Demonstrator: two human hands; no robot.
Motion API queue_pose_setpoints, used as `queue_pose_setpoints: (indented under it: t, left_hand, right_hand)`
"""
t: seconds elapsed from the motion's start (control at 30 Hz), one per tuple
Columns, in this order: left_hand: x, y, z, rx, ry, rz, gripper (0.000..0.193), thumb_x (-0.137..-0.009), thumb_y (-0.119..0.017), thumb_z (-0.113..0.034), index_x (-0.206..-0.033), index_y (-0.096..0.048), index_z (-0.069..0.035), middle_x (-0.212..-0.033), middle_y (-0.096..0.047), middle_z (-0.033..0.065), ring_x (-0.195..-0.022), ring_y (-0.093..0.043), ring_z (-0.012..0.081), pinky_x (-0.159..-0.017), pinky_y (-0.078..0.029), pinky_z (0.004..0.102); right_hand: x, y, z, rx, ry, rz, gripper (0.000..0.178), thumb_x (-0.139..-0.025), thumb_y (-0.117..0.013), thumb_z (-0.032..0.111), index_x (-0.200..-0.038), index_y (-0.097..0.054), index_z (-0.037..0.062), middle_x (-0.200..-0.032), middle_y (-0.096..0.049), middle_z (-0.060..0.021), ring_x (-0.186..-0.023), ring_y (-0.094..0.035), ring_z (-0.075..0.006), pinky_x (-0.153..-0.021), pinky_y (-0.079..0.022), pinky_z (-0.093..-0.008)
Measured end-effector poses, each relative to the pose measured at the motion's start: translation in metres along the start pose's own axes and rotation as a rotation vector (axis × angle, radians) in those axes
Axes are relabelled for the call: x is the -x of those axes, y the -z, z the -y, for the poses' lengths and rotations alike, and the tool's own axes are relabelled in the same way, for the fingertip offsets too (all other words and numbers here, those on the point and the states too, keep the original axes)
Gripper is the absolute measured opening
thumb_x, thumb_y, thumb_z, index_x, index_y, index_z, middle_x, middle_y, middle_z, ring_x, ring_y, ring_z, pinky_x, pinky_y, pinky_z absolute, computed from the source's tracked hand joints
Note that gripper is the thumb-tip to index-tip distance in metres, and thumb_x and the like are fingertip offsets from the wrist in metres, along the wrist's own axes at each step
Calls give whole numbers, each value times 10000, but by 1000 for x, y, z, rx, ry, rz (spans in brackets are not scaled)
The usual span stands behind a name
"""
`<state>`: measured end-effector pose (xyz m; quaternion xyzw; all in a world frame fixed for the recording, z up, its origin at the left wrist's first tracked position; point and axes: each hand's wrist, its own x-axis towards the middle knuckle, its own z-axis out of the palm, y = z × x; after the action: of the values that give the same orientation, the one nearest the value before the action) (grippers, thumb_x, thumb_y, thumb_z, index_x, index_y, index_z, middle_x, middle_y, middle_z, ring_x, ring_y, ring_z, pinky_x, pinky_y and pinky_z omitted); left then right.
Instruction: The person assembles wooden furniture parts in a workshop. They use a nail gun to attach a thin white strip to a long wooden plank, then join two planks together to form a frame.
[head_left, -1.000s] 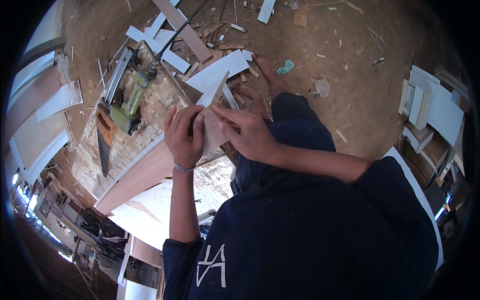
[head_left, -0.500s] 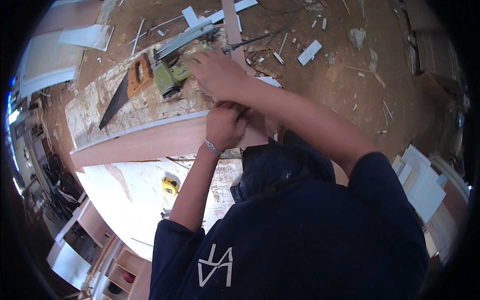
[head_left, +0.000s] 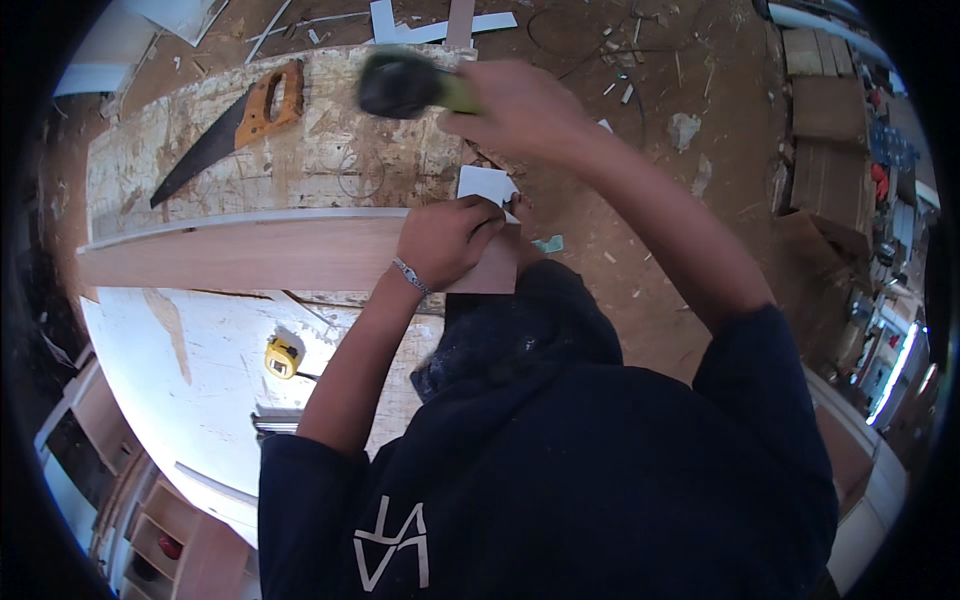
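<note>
My right hand (head_left: 520, 105) is raised over the bench's far right end, its fingers wrapped round the handle of a green and black nail gun (head_left: 398, 85). The tool is smeared by motion and hangs clear of the board. Lower down, my left hand (head_left: 445, 243) grips the right end of a long reddish-brown board (head_left: 250, 255), fingers curled over its far edge. A narrow white strip (head_left: 250, 216) runs along that far edge. Part of the left fingers is hidden behind the board. Just beyond the left hand is a white offcut (head_left: 484, 183).
A handsaw (head_left: 255, 122) with an orange wooden handle lies on the worn workbench (head_left: 330, 170). On the white panel (head_left: 200, 350) nearer me sit a yellow tape measure (head_left: 281, 358) and some metal strips (head_left: 275, 423). Scraps litter the dirt floor (head_left: 700, 230); cardboard boxes (head_left: 830, 110) stand right.
The nail gun, which lay on the bench under my right hand, is now lifted in that hand. My left hand stays on the board's end. The whole view has shifted somewhat.
</note>
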<state>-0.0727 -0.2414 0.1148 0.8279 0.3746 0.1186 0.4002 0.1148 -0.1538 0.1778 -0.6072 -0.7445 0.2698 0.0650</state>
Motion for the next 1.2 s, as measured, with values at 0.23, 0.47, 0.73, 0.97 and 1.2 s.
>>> queue_pose_setpoints:
  t: [0.23,0.47,0.73,0.97,1.2]
  left_hand:
    - [2,-4,8,8,-46,-37,156,-931,-634,-263,-991,-710,-141,-956,-723,44,-830,-702,301,-702,-548,434]
    - [5,0,8,20,-22,-17,174,-958,-613,-246,-1081,-654,-130,-1042,-705,45,-863,-697,298,-712,-538,429]
    - [4,-5,12,30,-1,-4,187,-967,-600,-263,-1080,-659,-125,-1052,-701,35,-871,-700,293,-731,-549,433]
    - [4,-2,13,25,-43,2,216,-965,-602,-258,-1072,-656,-78,-1282,-622,28,-901,-709,290,-758,-572,442]
    - [5,-2,9,-5,-5,-36,377,-928,-662,-210,-1284,-560,-143,-1574,-412,85,-996,-702,318,-776,-581,423]
  right_hand:
    - [147,53,-16,-333,-402,79,448,-843,-769,174,-1242,-642,14,-1108,-714,-119,-1011,-677,-197,-900,-539,-363]
    - [189,23,15,-260,-449,258,322,-801,-785,278,-1006,-751,32,-851,-735,-210,-853,-733,-381,-738,-573,-428]
    - [181,20,28,-47,-376,328,328,-713,-749,184,-1008,-698,51,-845,-710,-233,-852,-691,-439,-759,-556,-512]
    - [176,21,32,63,-360,388,380,-710,-771,205,-1055,-679,74,-856,-713,-220,-857,-693,-431,-764,-557,-518]
    - [178,21,32,47,-339,356,420,-712,-783,215,-1102,-680,95,-856,-713,-219,-845,-695,-430,-759,-562,-518]
